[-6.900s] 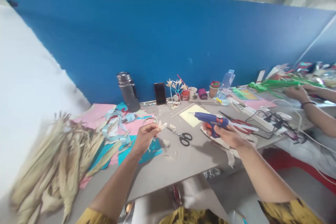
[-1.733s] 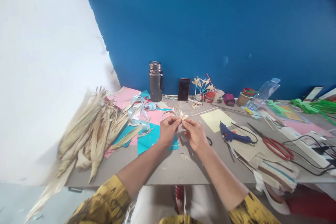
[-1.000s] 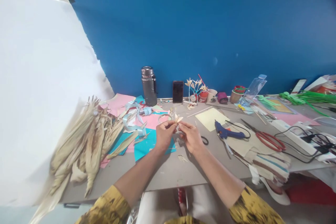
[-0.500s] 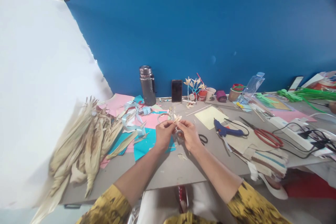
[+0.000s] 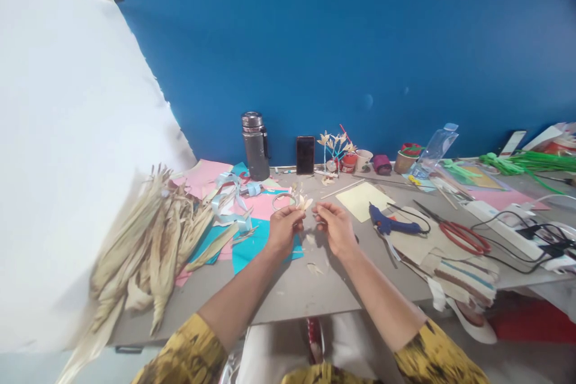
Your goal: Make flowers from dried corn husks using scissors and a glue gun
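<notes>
A small pale flower made of dried corn husk (image 5: 305, 203) is pinched between the thumb and fingers of my left hand (image 5: 283, 230). Just to its right, my right hand (image 5: 335, 229) is closed in a pinch, apart from the flower; whatever its fingertips may hold is too small to make out. Below the hands, husk scraps (image 5: 315, 268) lie on the grey table (image 5: 288, 300). Behind my left hand rests a roll of tape (image 5: 283, 197). Similar husk flowers (image 5: 333, 143) stand upright on thin stems at the back.
Dried corn husks (image 5: 153, 246) are heaped at left beside blue paper (image 5: 249, 246) and ribbon (image 5: 225, 198). A thermos (image 5: 256, 147) and phone (image 5: 305, 155) stand behind. To the right are a glue gun (image 5: 391, 223), red-handled scissors (image 5: 463, 237) and a power strip (image 5: 501, 231) with cables.
My hands have drawn apart: the right one has moved away to the right, while the flower stays in my left hand. The view has shifted slightly.
</notes>
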Demonstrator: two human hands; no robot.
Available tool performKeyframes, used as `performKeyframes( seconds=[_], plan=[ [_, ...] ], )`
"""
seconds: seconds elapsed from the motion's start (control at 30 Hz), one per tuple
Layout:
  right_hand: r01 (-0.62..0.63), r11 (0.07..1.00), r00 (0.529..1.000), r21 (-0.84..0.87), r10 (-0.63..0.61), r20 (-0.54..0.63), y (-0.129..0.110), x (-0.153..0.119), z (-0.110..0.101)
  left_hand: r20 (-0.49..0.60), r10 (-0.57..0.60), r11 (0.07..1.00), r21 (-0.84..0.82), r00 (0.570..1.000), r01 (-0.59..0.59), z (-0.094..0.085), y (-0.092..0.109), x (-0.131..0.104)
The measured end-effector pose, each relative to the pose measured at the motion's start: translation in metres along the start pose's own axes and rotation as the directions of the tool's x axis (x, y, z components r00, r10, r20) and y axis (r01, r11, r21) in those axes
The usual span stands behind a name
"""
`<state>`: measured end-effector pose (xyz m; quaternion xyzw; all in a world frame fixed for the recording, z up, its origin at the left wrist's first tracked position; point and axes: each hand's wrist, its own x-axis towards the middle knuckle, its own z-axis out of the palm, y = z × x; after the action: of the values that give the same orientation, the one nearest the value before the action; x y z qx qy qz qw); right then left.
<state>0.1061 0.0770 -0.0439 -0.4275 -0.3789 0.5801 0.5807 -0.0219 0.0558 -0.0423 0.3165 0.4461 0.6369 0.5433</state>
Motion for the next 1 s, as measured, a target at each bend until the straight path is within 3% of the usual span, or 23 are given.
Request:
performKeyframes(
  seconds=[0.1,0.17,0.23,0.47,1.0],
  plan=[
    [0.231,0.952,0.971,-0.202,-0.239,-0.017,-0.019,0.004,-0.007,-0.022,0.020,0.998,0.066,1.000,-0.018,-0.001,-0.002,0.001],
    [0.370,0.858,0.928,-0.356,-0.363,0.089,-0.032,0.006,-0.007,-0.016,0.031,0.996,0.084,0.999,-0.029,-0.001,-0.004,0.002],
    [0.422,0.785,0.906,-0.454,-0.384,0.179,-0.039,0.008,-0.002,-0.004,0.035,0.995,0.089,0.999,-0.034,0.000,-0.005,0.003],
    [0.403,0.706,0.915,-0.582,-0.317,0.249,-0.022,0.019,0.011,0.012,0.036,0.994,0.099,0.999,-0.037,0.001,-0.006,0.002],
    [0.336,0.823,0.940,-0.459,-0.259,0.223,-0.025,0.018,0.007,0.095,-0.050,0.999,0.010,0.994,0.049,0.001,-0.003,0.000]
  ],
)
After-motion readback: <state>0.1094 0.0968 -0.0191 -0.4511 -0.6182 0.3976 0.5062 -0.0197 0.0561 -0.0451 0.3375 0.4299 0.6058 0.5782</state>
